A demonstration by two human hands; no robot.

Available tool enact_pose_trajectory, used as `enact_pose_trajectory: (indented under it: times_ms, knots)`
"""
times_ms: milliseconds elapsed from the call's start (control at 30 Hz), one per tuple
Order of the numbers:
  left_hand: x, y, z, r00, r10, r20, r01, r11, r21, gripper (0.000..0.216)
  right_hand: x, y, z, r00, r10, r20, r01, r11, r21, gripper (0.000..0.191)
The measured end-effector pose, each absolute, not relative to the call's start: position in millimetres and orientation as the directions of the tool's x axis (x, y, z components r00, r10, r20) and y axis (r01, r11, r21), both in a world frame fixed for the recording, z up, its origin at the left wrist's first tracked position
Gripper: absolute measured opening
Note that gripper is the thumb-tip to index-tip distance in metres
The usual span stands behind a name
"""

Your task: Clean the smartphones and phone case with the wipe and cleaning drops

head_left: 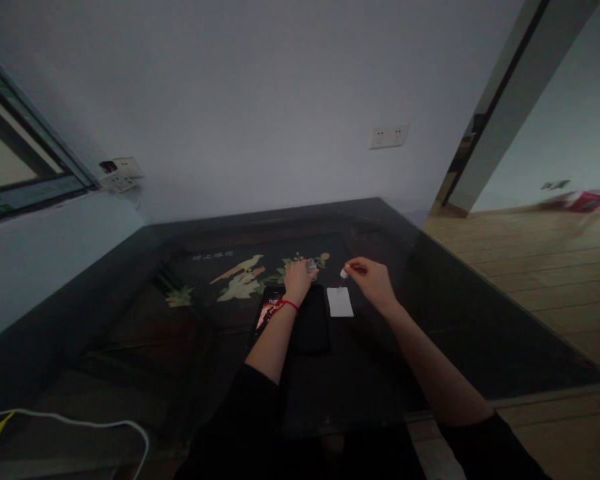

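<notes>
The phone [269,311] screen shows a clock beginning "11:", the rest too small to read. Pale characters sit on the desk [130,320] inlay above the bird picture, too blurred to make out.

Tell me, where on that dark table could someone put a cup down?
The table shows bare dark surface right of the white card, out to its right edge, and along the far edge by the wall. The middle is crowded: lit phone, black case, card, left hand and right hand sit close together. A white cable crosses the near-left corner.
</notes>
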State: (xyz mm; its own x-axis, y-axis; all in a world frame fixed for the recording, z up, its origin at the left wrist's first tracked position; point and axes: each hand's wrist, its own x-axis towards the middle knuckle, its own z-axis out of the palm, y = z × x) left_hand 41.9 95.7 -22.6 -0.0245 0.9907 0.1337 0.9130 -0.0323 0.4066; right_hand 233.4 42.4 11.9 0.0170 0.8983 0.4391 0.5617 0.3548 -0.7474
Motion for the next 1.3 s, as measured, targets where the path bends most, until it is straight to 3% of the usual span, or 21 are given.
enact_pose_trajectory:
  times_ms: [167,500,667,833,1067,1300]
  knots:
    - [42.3,95.4,-23.3,-0.026,0.990,0.139,0.908,-0.035,0.418,0.035,213.2,71.3,35.6,0.032,0.850,0.526,0.511,0.438,-0.739,0.022]
    - [42.7,94.6,-25.7,-0.051,0.989,0.139,0.901,-0.014,0.434,0.038,170.8,106.2,36.6,-0.071,0.838,0.541,0.583,0.475,-0.659,0.017]
    - [43.0,95.5,-27.4,-0.059,0.989,0.134,0.896,-0.006,0.444,0.037,165.2,117.4,25.6,-0.141,0.864,0.483,0.674,0.441,-0.593,0.016]
    - [41.8,97.0,-28.1,-0.045,0.990,0.132,0.888,-0.021,0.459,0.034,162.7,119.7,18.8,-0.238,0.889,0.390,0.751,0.423,-0.507,0.028]
    - [40.3,98.0,-28.3,-0.050,0.991,0.122,0.876,-0.015,0.483,0.034,158.4,118.6,31.9,-0.389,0.885,0.255,0.814,0.460,-0.355,0.024]
    - [40.9,99.4,-29.4,-0.086,0.990,0.113,0.863,0.018,0.504,0.041,148.0,120.6,45.3,-0.345,0.922,0.173,0.898,0.378,-0.225,0.014]
